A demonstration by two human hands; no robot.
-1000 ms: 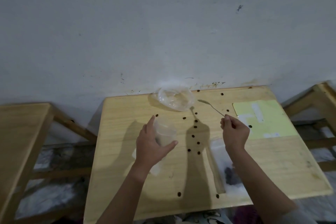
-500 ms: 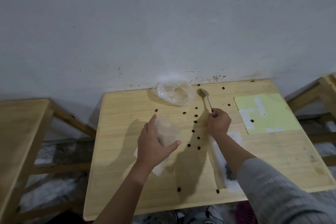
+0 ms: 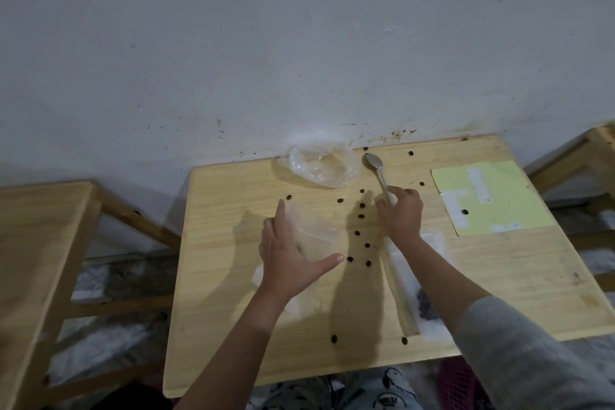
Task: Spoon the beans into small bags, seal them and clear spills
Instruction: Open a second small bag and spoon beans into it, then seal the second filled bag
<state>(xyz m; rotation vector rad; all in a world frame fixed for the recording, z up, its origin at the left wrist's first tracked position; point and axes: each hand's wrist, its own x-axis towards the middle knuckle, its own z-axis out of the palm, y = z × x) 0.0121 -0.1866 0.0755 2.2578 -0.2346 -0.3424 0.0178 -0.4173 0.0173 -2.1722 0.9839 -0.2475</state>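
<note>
Several dark beans (image 3: 360, 234) lie scattered across the middle of the wooden table (image 3: 233, 326). My left hand (image 3: 291, 256) holds a small clear plastic bag (image 3: 312, 231) with its mouth held up and facing right. My right hand (image 3: 401, 211) grips the handle of a metal spoon (image 3: 374, 163), whose bowl rests on the table near the back edge. A crumpled clear bag (image 3: 321, 165) lies at the back of the table. Under my right forearm lies a white-looking bag (image 3: 429, 313) with a dark clump of beans inside.
A yellow-green sheet (image 3: 489, 196) with white patches lies at the table's right. A grey wall stands right behind the table. Another wooden table (image 3: 33, 243) is at the left, and a wooden frame (image 3: 595, 150) at the right.
My right hand moved left and toward the back, and the spoon went from raised in the air to lying with its bowl on the table. My left hand kept hold of the small bag.
</note>
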